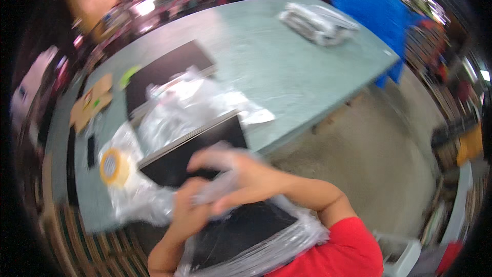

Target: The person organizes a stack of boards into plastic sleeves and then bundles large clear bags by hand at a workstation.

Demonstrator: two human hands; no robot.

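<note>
Your right hand (241,177) and left hand (187,210) both pinch clear plastic wrap (215,190) over the black panel (225,225), though motion blurs them

We are counting three black flat panels (169,69) on the bench (287,66), one tape roll (114,166) near its left edge, one wrapped bundle (318,23) by the far right corner, and two cardboard scraps (92,102).

Packing workshop: long worktable (287,72), tape roll (114,166), plastic wrap (179,105) (cardboard scraps (92,100) too), concrete floor (369,159).
</note>
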